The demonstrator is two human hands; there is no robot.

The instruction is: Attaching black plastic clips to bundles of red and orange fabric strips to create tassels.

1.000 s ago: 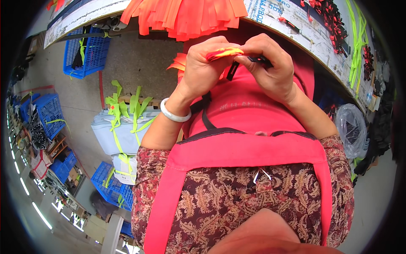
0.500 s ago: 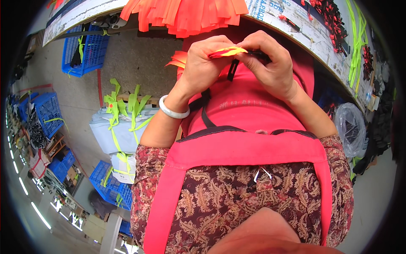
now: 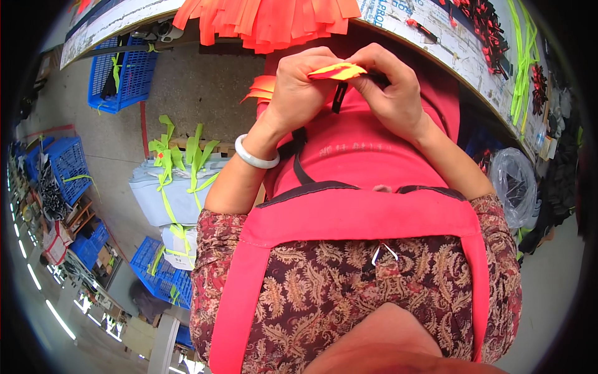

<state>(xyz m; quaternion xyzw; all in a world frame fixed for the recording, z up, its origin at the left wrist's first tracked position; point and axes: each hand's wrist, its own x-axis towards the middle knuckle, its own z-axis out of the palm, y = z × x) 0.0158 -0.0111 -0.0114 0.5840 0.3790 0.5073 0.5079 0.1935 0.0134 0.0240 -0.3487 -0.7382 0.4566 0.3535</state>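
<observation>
Holding a folded strip [image 3: 336, 72] before the apron [image 3: 349, 171]

Clasping the orange-yellow strip in the left grip [image 3: 303, 84], at far centre. Curling the right grip [image 3: 391, 90] beside the strip's right tip, closed on a dark piece [image 3: 377, 78], mostly hidden. Between both, see a black tab [image 3: 339, 98]. Farther off, see an orange bundle [image 3: 268, 25] over the surface [image 3: 450, 57] edge; far left, a blue crate [image 3: 138, 71].

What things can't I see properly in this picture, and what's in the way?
All in the head view:
Orange-yellow strip: partly hidden inside the left hand.
Dark piece: mostly covered by the right hand's fingers, so its shape is unclear.
Hanging orange strips: cut off by the top edge.
Dark strands beside the far-left blue basket: too small to tell.
</observation>
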